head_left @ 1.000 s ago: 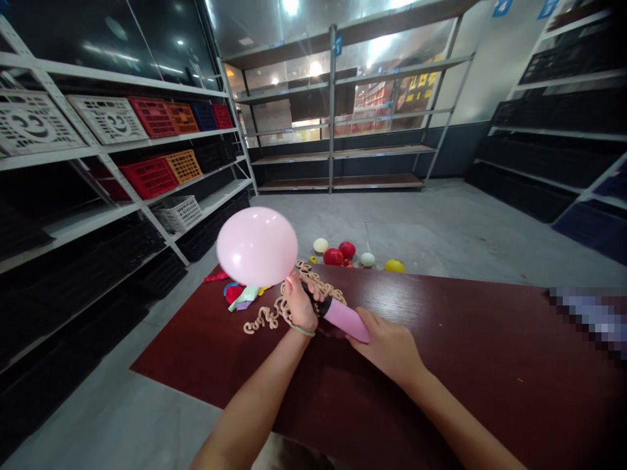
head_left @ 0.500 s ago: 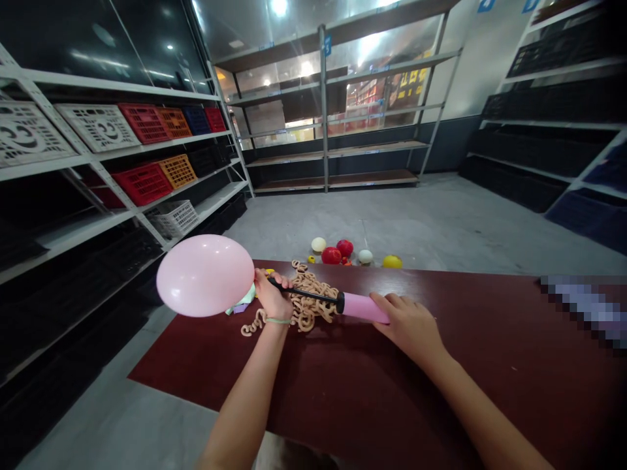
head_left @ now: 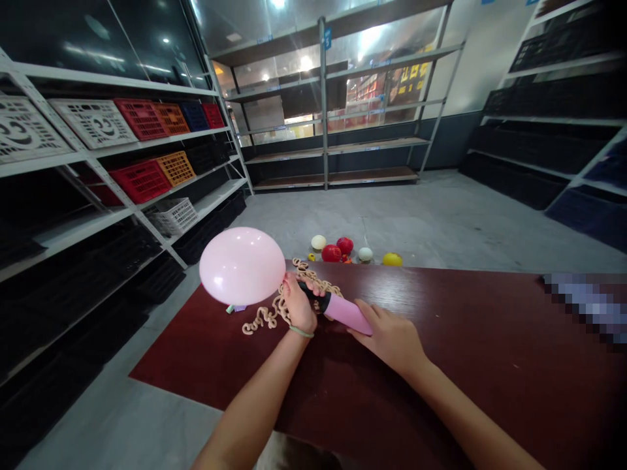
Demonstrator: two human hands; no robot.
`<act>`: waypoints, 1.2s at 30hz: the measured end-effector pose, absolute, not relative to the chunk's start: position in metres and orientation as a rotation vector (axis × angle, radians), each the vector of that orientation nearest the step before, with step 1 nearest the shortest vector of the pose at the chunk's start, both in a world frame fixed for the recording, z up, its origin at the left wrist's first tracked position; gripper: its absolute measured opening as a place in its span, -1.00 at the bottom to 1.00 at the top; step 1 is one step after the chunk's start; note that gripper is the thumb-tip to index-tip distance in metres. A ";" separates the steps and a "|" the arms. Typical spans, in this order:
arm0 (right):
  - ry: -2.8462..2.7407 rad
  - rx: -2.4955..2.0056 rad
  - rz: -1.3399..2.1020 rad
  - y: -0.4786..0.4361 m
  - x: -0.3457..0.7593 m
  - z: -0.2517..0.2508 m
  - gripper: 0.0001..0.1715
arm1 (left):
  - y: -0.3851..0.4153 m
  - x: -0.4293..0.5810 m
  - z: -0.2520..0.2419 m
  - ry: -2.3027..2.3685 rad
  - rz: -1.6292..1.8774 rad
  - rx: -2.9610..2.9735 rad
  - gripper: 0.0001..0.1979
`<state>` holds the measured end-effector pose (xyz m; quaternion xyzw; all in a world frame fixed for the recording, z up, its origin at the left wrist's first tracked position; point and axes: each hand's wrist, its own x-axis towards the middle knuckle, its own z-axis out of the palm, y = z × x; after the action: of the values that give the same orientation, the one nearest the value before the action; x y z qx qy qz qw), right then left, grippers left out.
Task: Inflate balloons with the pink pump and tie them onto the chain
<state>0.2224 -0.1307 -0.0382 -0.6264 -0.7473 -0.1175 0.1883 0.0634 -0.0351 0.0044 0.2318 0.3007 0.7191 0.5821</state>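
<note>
A blown-up pink balloon [head_left: 242, 266] sits at the left end of a pink and black hand pump [head_left: 349, 314]. My left hand [head_left: 300, 303] is closed round the balloon's neck and the pump's black end. Round the pump's pink barrel, my right hand [head_left: 392, 336] is closed. The black rod is not visible between the barrel and my left hand. Behind and beside my left hand, a tangle of beige curly balloons [head_left: 264, 318] lies on the dark red table [head_left: 455, 365]. Small flat green and purple pieces [head_left: 235, 309] show under the balloon.
On the floor past the table lie red balloons [head_left: 332, 253], pale ones [head_left: 365, 254] and a yellow one [head_left: 392, 259]. Shelves with crates [head_left: 142, 181] stand at left, a bare-looking rack [head_left: 324, 153] behind. A pixelated object [head_left: 588, 303] is at the table's right.
My left hand and the balloon have moved right, toward the pump's barrel, so the rod no longer shows. My right hand has shifted slightly left and down.
</note>
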 end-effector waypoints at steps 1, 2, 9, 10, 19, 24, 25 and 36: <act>-2.102 -1.754 -0.337 -0.130 0.225 -0.038 -0.46 | -0.034 0.062 0.004 0.706 1.676 0.529 -0.66; -2.098 -1.750 -0.347 -0.129 0.227 -0.038 -0.46 | -0.032 0.060 0.004 0.703 1.673 0.523 -0.66; -2.079 -1.718 -0.446 -0.130 0.231 -0.036 -0.47 | -0.030 0.056 0.003 0.635 1.713 0.579 -0.65; -2.079 -1.716 -0.453 -0.130 0.232 -0.036 -0.47 | -0.029 0.055 0.004 0.646 1.711 0.578 -0.65; -1.932 -1.762 -0.461 -0.131 0.247 -0.041 -0.44 | -0.003 0.022 -0.001 0.717 1.789 0.539 -0.66; -1.930 -1.809 -0.396 -0.128 0.269 -0.031 -0.37 | 0.000 0.015 0.000 0.692 1.772 0.560 -0.63; -1.970 -1.807 -0.378 -0.128 0.274 -0.028 -0.37 | 0.001 0.013 0.000 0.690 1.778 0.554 -0.63; -2.368 -1.583 -0.109 -0.127 0.289 -0.024 -0.40 | 0.010 0.005 0.000 0.740 1.653 0.707 -0.67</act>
<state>0.2887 -0.1273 -0.0243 -0.5496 -0.8219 -0.0377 0.1452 0.0052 0.0096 -0.0002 0.3003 0.3144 0.7024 0.5636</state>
